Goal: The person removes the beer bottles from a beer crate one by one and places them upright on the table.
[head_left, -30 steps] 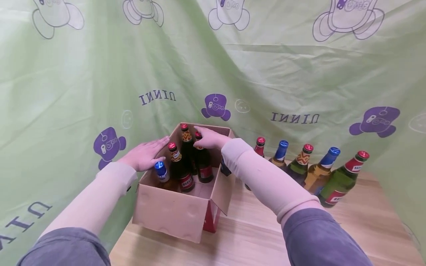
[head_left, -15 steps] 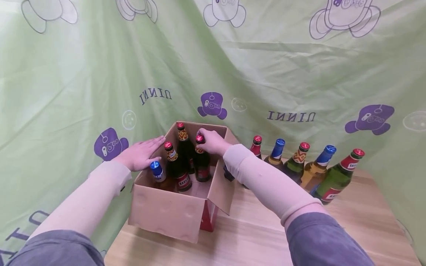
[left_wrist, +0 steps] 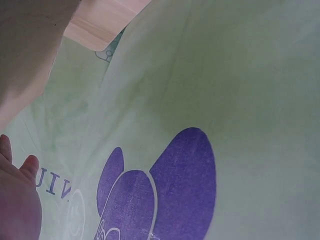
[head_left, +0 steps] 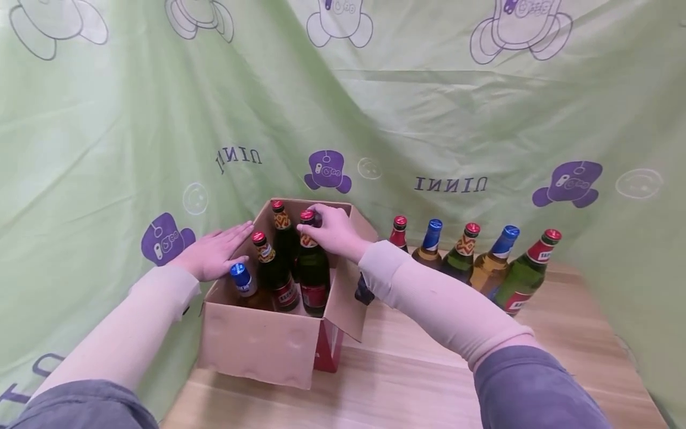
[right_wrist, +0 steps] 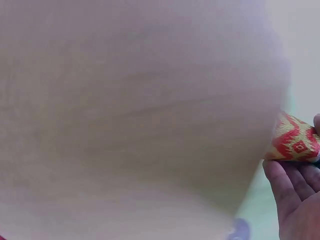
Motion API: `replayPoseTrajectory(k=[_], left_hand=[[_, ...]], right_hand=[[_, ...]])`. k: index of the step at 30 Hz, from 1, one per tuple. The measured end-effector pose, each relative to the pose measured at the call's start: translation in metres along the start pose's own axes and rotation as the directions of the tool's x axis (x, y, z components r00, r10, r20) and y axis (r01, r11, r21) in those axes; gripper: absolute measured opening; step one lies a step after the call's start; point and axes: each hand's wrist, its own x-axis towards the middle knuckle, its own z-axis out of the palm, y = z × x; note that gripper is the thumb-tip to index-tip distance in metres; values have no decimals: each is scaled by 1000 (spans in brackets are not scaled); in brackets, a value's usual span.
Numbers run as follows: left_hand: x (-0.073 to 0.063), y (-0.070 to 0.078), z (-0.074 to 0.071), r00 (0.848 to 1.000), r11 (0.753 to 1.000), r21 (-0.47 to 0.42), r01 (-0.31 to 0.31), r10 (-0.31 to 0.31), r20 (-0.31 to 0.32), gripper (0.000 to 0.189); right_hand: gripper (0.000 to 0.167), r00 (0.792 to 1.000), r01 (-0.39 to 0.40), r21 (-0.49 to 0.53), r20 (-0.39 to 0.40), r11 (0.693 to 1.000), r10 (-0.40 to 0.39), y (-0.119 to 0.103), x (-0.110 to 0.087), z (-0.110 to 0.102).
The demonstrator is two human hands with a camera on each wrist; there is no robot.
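Observation:
My right hand pinches the neck of a green beer bottle with a red cap, standing upright inside an open cardboard box. In the right wrist view, its red-and-gold neck label shows beside the fingers, past a large cardboard flap. With straight fingers, my left hand rests along the box's left rim. Also in the box are two red-capped green bottles, one in the middle and one behind, plus a blue-capped bottle at the left.
Right of the box, several beer bottles stand in a row on the wooden table, from a red-capped one to a large green one. A box flap sticks out on the right. Green printed cloth hangs behind.
My right hand has closed on the bottle's neck and brought the bottle toward the box's front. My left hand stays at the left rim. The head view has shifted slightly right.

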Motion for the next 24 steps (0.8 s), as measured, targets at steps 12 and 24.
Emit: replayPoseTrajectory(k=[12,24], left_hand=[[-2,-4,6,1000,1000,3,11,-11,13,71],[-2,-9,11,999,999,26,-17,18,-26,72]], right_hand=[[30,935,239,238,-316,941,-158,-59,-6,-53],[29,841,371,299,-511,879,-180,-108,-12,-133]])
